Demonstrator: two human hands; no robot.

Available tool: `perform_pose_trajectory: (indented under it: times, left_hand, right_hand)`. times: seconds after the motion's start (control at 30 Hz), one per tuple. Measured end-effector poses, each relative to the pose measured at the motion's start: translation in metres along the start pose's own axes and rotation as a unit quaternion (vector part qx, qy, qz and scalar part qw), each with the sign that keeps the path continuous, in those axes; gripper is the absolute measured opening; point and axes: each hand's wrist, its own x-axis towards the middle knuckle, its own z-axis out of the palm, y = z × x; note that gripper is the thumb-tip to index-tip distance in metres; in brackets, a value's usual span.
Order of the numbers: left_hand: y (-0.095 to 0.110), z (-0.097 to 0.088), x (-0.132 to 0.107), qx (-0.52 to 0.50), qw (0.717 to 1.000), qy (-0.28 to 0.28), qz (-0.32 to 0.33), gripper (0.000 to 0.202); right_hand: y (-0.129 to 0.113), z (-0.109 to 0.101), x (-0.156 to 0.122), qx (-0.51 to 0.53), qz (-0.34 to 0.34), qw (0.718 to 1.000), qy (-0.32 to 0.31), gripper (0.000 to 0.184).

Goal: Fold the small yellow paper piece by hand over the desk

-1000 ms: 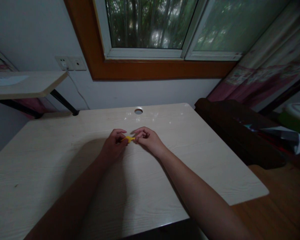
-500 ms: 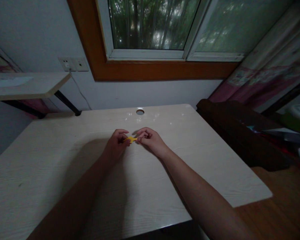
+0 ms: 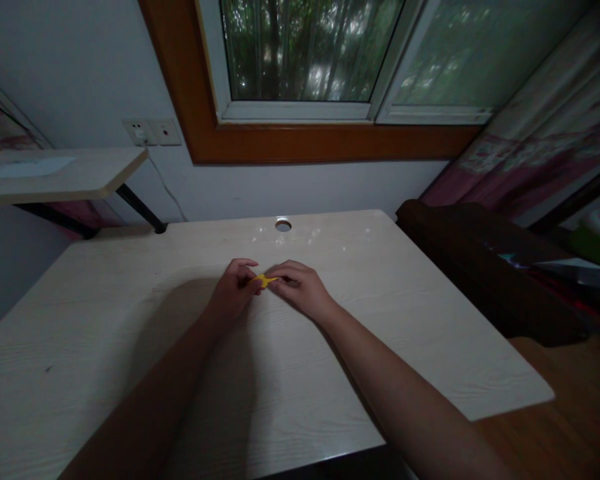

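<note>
Between my two hands is a small yellow piece with pointed ends (image 3: 264,281) that looks like folded paper, held low over the pale wooden desk. My left hand (image 3: 234,287) pinches its left end between thumb and fingers, with the index finger curved above. On the other side my right hand (image 3: 303,287) has thumb and fingertips closed on the right point. The fingers partly cover both ends, so the piece's full shape is hidden.
The desk (image 3: 330,373) has a round cable hole (image 3: 283,226) near its back edge. At the left a raised shelf (image 3: 100,175) stands on black legs. A dark wooden piece of furniture (image 3: 460,267) adjoins the right side. A window (image 3: 310,53) is ahead.
My right hand's fingers have flattened and shifted slightly over the right end of the yellow piece. The left hand keeps its pinch. The view has moved a little.
</note>
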Motion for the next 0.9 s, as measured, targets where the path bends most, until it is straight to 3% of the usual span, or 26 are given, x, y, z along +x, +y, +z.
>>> perform_pose_trajectory:
  times: [0.3, 0.57, 0.67, 0.8, 0.9]
  left_hand:
    - [0.009, 0.0, -0.001, -0.071, 0.996, -0.019, -0.054, 0.042]
    - [0.009, -0.001, -0.004, -0.065, 0.997, -0.016, -0.04, 0.028]
    - [0.005, -0.002, -0.003, -0.014, 1.0, -0.013, -0.022, 0.024]
    - [0.001, -0.004, 0.0, 0.134, 0.989, 0.012, 0.067, 0.018]
    - [0.001, -0.005, 0.002, 0.188, 0.975, 0.034, 0.111, 0.018]
  right_hand:
    - [-0.008, -0.007, 0.001, -0.175, -0.125, 0.976, -0.028, 0.018]
    - [-0.01, -0.009, 0.0, -0.213, -0.141, 0.966, -0.028, 0.019]
    - [-0.01, -0.009, 0.0, -0.207, -0.119, 0.971, -0.023, 0.02]
    - [-0.009, -0.01, 0.0, -0.2, -0.098, 0.975, -0.018, 0.021]
    - [-0.009, -0.01, 0.0, -0.204, -0.091, 0.974, -0.021, 0.022]
